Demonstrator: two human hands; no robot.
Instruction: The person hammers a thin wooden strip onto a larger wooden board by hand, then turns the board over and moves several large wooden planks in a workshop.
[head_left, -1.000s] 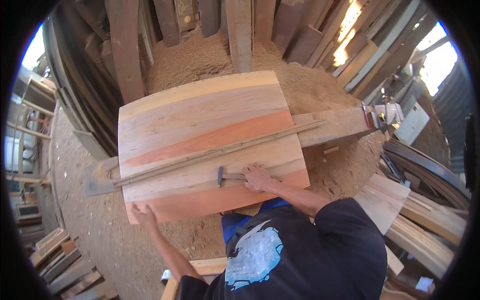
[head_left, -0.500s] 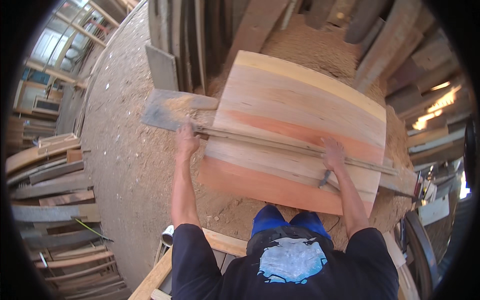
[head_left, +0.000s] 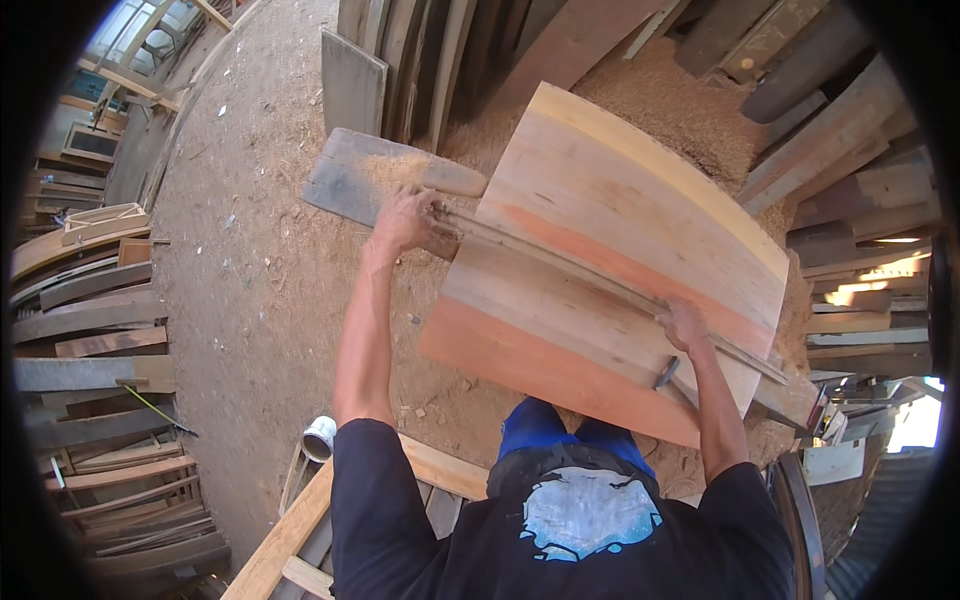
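Observation:
A wide wooden panel [head_left: 620,180] with pale, yellow and reddish bands lies tilted in front of me. Across it runs a long, narrow wooden strip [head_left: 565,264], with a dark shadow below it on the panel. My left hand [head_left: 405,218] is closed round the strip's left end, just past the panel's left edge. Farther along, my right hand [head_left: 685,325] grips the strip near its right part. A hammer [head_left: 667,372] with a dark head rests on the panel beside my right wrist; its handle is partly hidden by my forearm.
A grey board [head_left: 340,180] with sawdust on it sticks out left of the panel. Upright planks [head_left: 355,85] lean at the back, and timber is stacked at the right. More stacked wood [head_left: 90,375] lines the left. A white can [head_left: 319,437] stands near a wooden frame [head_left: 440,466].
Both my hands have closed round the strip, where they lay flatter before. The strip's left end looks lifted, and its shadow on the panel has widened. The whole view has shifted.

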